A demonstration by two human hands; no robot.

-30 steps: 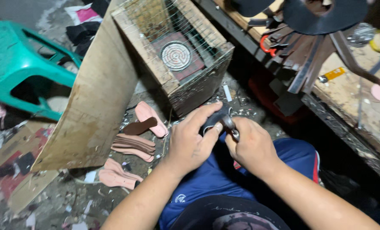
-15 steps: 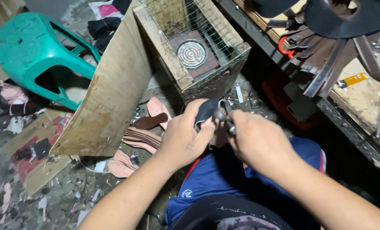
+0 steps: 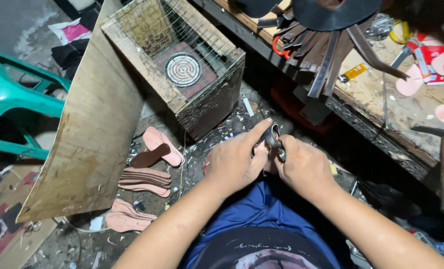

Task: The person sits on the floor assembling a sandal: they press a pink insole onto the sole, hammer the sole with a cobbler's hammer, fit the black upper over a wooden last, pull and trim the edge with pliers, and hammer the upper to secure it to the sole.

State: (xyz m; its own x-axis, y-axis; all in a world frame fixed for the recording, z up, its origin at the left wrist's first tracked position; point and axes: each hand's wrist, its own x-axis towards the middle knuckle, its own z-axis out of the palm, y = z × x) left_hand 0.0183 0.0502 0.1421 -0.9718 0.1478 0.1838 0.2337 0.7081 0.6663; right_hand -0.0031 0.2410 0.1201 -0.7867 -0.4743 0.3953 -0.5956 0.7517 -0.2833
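- Your left hand [image 3: 234, 164] and right hand [image 3: 301, 167] were pressed together over your lap, just in front of the wire-topped wooden box [image 3: 182, 69], both clamped on a small dark piece [image 3: 273, 137], seemingly to steady it; what it was I could not tell.
- Pink soles [image 3: 145, 182] lay stacked on the floor left of that box, within your reach.
- A red-and-white packet [image 3: 429, 55] lay flat on the surface [image 3: 366, 87] right of the box.

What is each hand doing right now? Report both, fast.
Left hand: closed on a small pinkish piece, forefinger stretched out.
Right hand: closed around dark scissors.
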